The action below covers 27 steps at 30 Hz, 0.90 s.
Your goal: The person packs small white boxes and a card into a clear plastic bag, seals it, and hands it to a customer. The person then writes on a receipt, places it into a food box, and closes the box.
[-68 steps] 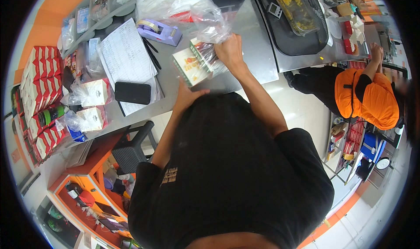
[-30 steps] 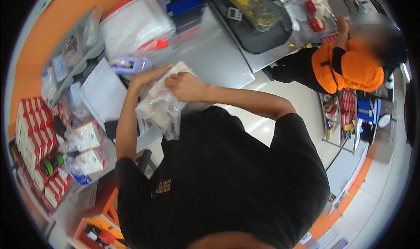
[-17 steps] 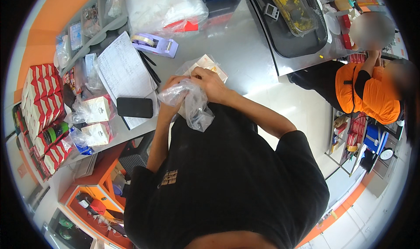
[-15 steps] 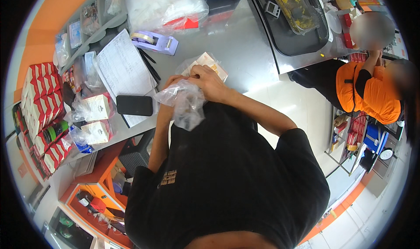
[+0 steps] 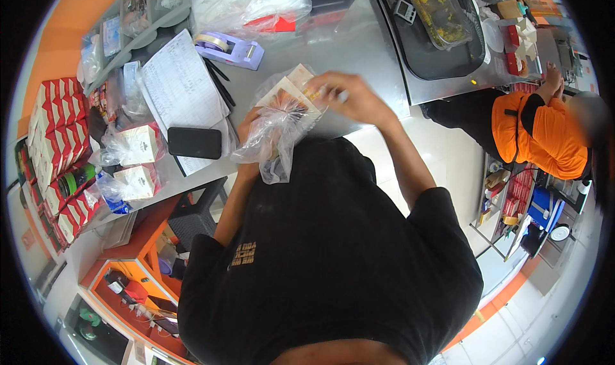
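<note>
Clear plastic bag (image 5: 268,141), gathered in creases, white printed box (image 5: 306,78) inside: at the near edge of the steel table (image 5: 343,54), left of its near right corner. Left hand (image 5: 247,126): against the bag's left side, fingers partly hidden; grip cannot be told. Right hand (image 5: 351,99): just beside the box's right end, fingers bent, blurred; whether they pinch anything cannot be told. Black phone (image 5: 194,143): on papers (image 5: 176,83), near the table's near edge. Purple tape dispenser (image 5: 243,54): beside the papers, farther from that edge.

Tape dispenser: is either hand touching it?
No, the purple tape dispenser sits on the metal table, apart from the left hand and right hand.
</note>
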### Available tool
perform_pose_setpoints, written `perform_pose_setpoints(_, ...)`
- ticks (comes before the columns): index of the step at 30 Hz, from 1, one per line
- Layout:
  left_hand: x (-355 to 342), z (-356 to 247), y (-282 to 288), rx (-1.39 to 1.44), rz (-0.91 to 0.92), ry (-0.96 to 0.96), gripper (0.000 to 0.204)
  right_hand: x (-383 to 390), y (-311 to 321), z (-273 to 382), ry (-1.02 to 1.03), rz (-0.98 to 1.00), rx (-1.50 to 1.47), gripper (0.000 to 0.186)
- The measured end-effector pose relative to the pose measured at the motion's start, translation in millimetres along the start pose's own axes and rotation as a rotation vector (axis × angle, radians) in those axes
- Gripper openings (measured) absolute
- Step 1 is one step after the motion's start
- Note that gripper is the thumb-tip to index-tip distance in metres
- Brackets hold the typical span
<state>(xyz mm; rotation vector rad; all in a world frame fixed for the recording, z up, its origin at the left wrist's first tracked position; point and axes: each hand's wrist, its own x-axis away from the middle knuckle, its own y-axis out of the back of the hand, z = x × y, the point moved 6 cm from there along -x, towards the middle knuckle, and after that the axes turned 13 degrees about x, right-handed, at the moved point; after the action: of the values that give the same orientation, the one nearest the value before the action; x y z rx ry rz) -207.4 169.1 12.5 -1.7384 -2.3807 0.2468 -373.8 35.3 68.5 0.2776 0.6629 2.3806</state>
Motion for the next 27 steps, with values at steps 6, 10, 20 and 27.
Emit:
perform_pose_setpoints(6, 1, -5, -5, -0.102, 0.016, -0.131, 0.027, 58, -10, -149, -0.344, -0.224, 0.666, 0.022)
perform_pose_setpoints(10, 7, -1, -4, -0.025, 0.01, -0.108, 0.027, 60, -22, -159, -0.243, -0.271, 0.73, 0.015)
perform_pose_setpoints(20, 6, -12, -9, -0.171, 0.044, -0.179, 0.024, 5, 16, -19, -0.168, -0.746, -0.383, 0.007)
perform_pose_setpoints(27, 7, -19, -17, -0.69, 0.041, -0.553, 0.02, -4, -67, -9, -0.162, -0.455, -0.37, 0.009)
